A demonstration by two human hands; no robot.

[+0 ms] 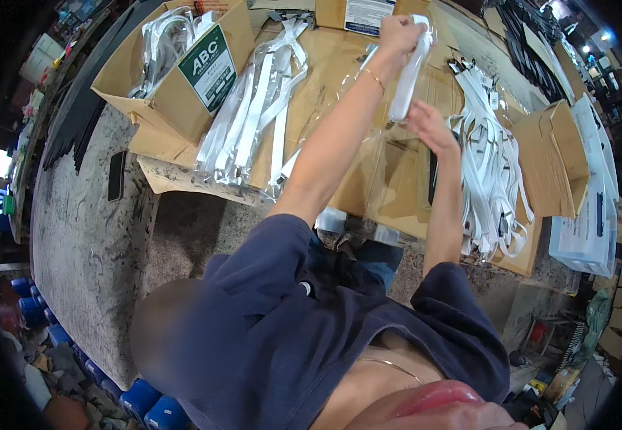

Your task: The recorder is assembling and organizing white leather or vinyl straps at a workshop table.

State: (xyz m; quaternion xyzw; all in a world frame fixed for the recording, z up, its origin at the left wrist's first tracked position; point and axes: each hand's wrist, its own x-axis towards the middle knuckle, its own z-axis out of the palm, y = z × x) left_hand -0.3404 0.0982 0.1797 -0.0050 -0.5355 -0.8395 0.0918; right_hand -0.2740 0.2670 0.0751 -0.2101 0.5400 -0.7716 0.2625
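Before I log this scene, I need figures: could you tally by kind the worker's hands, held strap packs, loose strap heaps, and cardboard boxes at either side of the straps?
Hands: 2, the left hand and right hand
Held strap pack: 1
Loose strap heap: 1
Cardboard boxes: 2, the green-labelled box at left, the plain box at right
Total: 6

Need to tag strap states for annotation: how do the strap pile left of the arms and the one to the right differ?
Wrapping: the left strap pile is in clear plastic; the right strap pile looks unwrapped.
Layout: the left pile's straps lie mostly straight, while the right pile is tangled, with loops at its near end.
Shared: both are white straps lying on brown cardboard.
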